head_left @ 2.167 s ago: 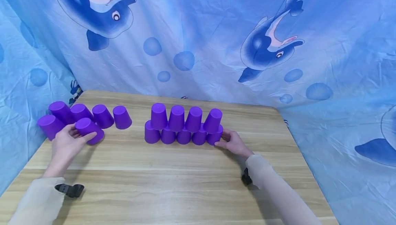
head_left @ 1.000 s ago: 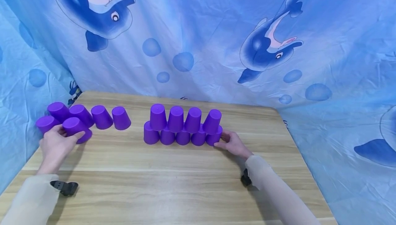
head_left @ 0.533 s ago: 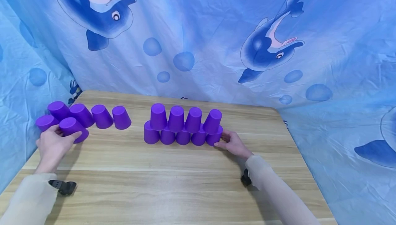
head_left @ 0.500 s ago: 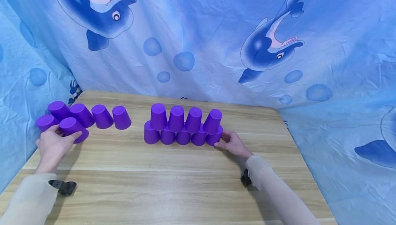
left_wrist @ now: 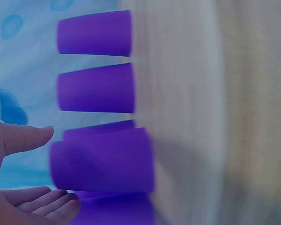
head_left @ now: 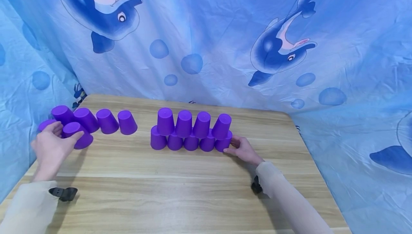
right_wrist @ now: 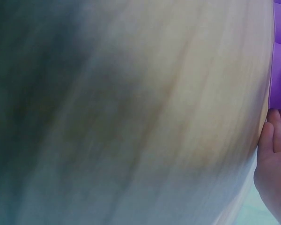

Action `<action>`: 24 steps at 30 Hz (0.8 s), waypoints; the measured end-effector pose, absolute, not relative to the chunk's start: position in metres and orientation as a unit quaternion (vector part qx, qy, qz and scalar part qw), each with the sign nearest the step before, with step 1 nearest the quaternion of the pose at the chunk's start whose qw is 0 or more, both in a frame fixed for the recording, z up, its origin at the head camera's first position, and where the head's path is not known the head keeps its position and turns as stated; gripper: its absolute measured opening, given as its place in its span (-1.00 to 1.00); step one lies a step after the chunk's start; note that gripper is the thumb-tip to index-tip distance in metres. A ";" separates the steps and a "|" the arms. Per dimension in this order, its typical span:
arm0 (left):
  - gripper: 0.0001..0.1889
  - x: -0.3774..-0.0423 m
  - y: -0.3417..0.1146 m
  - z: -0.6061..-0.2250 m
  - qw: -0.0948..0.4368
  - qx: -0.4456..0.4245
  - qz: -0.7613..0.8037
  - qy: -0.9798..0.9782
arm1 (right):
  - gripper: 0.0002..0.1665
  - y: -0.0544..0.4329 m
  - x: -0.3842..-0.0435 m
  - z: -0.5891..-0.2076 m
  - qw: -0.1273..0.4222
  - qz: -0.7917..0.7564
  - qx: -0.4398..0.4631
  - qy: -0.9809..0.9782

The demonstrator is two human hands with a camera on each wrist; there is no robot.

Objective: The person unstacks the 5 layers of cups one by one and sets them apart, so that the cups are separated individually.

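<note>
Purple cups stand upside down in two groups. At the left, my left hand (head_left: 51, 148) is spread around the near cup (head_left: 82, 141); in the left wrist view its thumb (left_wrist: 28, 138) is apart from that cup and the fingers (left_wrist: 49, 201) lie straight beside its closed end. Another cup (head_left: 46, 123) is partly hidden behind this hand. In the middle, a lower row carries an upper row of cups, the rightmost of which is a tilted-looking cup (head_left: 222, 126). My right hand (head_left: 244, 150) rests with extended fingers against the lower row's end cup (head_left: 222, 144).
Several more cups, among them a separate cup (head_left: 127, 123), stand in a line behind the left hand. The wooden table (head_left: 180, 198) reaches back to a blue curtain (head_left: 219, 76) with dolphins on it. Each wrist wears a black camera (head_left: 64, 194).
My left hand has brought the near cup leftward, close to the other left cups, then loosened its fingers from it. The right hand and the two-row stack stay as they were.
</note>
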State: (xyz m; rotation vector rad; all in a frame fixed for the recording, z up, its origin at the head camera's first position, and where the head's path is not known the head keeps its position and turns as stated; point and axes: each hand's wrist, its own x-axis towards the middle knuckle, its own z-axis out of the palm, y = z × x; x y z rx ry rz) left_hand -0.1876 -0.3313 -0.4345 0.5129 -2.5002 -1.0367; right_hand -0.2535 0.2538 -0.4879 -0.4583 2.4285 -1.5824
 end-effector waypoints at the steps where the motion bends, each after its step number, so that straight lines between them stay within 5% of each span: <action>1: -0.18 -0.187 -0.330 -0.431 0.201 0.182 -0.367 -0.890 | -0.37 0.253 -0.252 -0.485 0.105 -0.539 -0.157 0.821; 7: -0.40 -0.184 -0.303 -0.412 0.331 0.135 -0.351 -0.866 | -0.41 0.248 -0.244 -0.468 0.110 -0.545 -0.175 0.812; 10: -0.39 -0.187 -0.281 -0.406 0.352 0.089 -0.357 -0.861 | -0.41 0.250 -0.246 -0.474 0.102 -0.543 -0.182 0.813; 15: -0.34 -0.191 -0.234 -0.400 0.318 0.009 -0.380 -0.868 | -0.39 0.256 -0.255 -0.490 0.099 -0.534 -0.167 0.823; 24: -0.23 -0.202 -0.180 -0.392 0.173 -0.059 -0.482 -0.857 | -0.41 0.248 -0.246 -0.468 0.116 -0.544 -0.169 0.813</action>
